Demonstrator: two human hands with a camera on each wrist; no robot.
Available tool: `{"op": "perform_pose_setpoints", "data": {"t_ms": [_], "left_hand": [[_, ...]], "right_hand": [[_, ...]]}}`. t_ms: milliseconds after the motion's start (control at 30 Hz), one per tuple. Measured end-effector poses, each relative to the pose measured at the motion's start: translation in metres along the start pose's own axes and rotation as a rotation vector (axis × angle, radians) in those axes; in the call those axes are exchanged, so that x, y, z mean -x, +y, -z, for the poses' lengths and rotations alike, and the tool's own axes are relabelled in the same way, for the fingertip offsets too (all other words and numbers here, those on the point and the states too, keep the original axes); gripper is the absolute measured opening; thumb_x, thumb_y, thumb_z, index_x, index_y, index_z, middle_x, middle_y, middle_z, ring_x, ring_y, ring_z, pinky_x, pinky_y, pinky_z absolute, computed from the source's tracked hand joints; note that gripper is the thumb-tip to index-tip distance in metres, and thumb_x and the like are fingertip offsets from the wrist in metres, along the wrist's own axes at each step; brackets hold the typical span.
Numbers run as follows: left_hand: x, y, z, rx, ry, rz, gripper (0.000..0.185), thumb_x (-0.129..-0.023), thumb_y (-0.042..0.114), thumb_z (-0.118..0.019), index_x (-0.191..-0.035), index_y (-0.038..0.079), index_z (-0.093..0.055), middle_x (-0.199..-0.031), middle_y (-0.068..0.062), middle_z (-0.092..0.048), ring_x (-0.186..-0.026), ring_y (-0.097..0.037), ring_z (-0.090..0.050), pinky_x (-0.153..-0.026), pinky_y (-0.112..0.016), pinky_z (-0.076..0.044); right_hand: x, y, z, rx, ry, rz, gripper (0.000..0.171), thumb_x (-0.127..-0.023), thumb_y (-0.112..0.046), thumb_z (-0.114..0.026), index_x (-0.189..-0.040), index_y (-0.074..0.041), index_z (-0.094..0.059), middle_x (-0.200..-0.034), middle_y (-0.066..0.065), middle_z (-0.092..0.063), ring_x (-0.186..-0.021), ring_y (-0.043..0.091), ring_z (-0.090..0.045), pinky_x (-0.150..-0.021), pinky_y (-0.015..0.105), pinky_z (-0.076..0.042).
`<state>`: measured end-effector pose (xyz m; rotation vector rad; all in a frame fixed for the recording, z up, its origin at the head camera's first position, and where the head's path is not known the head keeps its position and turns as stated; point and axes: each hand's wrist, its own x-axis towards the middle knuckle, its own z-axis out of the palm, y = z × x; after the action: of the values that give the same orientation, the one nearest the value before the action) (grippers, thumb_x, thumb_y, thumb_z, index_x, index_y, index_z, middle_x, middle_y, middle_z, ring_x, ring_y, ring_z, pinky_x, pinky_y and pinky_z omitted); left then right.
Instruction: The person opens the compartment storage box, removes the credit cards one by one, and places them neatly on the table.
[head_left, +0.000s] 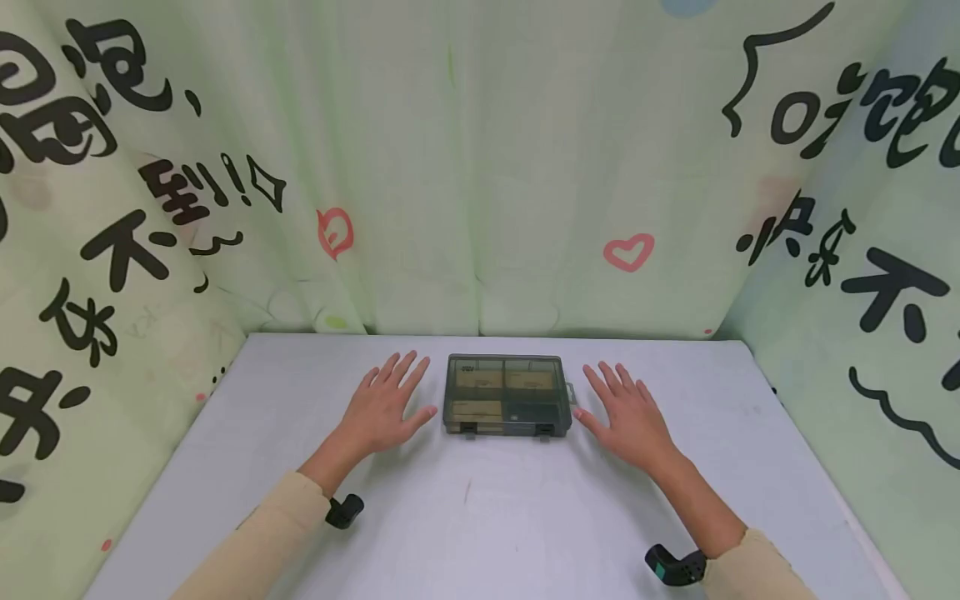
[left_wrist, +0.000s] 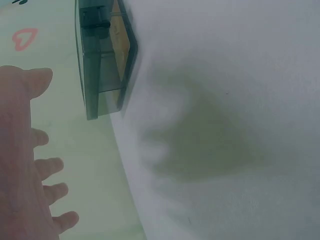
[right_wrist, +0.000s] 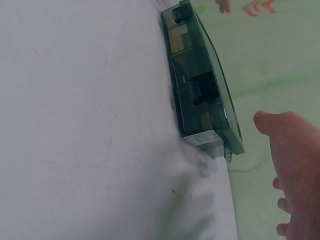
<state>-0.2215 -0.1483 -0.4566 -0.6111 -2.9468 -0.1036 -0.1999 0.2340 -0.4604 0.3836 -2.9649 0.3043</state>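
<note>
A smoky translucent plastic compartment box [head_left: 504, 395] lies closed on the grey table, with tan packets visible inside and two latches on its near edge. My left hand [head_left: 386, 406] hovers flat just left of the box, fingers spread, holding nothing. My right hand [head_left: 628, 411] is spread the same way just right of it, thumb close to the box's side tab. The left wrist view shows the box [left_wrist: 102, 55] edge-on beyond my left hand [left_wrist: 30, 165]. In the right wrist view the box [right_wrist: 200, 85] lies beside my right hand [right_wrist: 295, 175].
The grey table [head_left: 480, 517] is bare apart from the box. A pale green curtain [head_left: 480, 167] printed with black characters and red hearts closes in the back and both sides. Black wrist straps [head_left: 675, 567] sit on both forearms.
</note>
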Motion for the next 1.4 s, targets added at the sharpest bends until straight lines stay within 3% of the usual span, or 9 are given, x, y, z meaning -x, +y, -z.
{"op": "perform_pose_setpoints", "data": {"t_ms": [1400], "left_hand": [[0.003, 0.003, -0.002, 0.058, -0.011, -0.006, 0.077, -0.095, 0.060, -0.042, -0.156, 0.020, -0.019, -0.161, -0.009, -0.024, -0.148, -0.033, -0.023, -0.115, -0.058, -0.028]], "right_hand": [[-0.009, -0.022, -0.011, -0.048, 0.008, 0.044, 0.074, -0.092, -0.047, -0.059, -0.150, -0.008, -0.034, -0.153, 0.022, -0.035, -0.143, 0.045, -0.026, -0.113, 0.064, -0.025]]}}
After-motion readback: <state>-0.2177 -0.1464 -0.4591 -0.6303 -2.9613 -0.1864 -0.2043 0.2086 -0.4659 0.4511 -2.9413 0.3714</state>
